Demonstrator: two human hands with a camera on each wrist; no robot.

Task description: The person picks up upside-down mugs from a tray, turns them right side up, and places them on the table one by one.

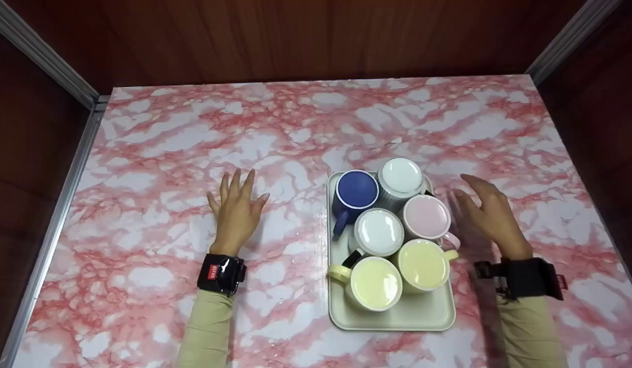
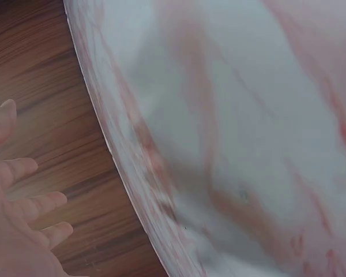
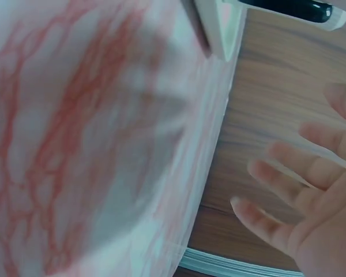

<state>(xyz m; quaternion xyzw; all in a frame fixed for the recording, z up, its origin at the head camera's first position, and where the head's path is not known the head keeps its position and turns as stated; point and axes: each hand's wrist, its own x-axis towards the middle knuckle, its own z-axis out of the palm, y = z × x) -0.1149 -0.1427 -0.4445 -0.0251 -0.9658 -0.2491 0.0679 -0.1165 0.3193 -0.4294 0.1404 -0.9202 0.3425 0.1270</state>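
Observation:
To the left of the tray my left hand (image 1: 236, 217) is held out over the table, fingers spread and holding nothing. My right hand (image 1: 492, 217) is just right of the tray, fingers loosely bent, apart from the mugs. On the pale rectangular tray (image 1: 387, 321) several mugs stand close together: a blue mug (image 1: 357, 189) and a white mug (image 1: 401, 176) at the back, another white mug (image 1: 379, 232) and a pink mug (image 1: 426, 217) in the middle, and two yellow mugs, one front left (image 1: 375, 283) and one front right (image 1: 424, 266). In the wrist views both hands show extended fingers, nothing held.
The table (image 1: 157, 204) has a red and white marbled top. Dark wood-like panels (image 1: 305, 41) rise behind it and at both sides, with metal strips (image 1: 50, 56) along the corners. In the right wrist view the tray's edge (image 3: 219, 34) and a black handle (image 3: 300, 8) show at the top.

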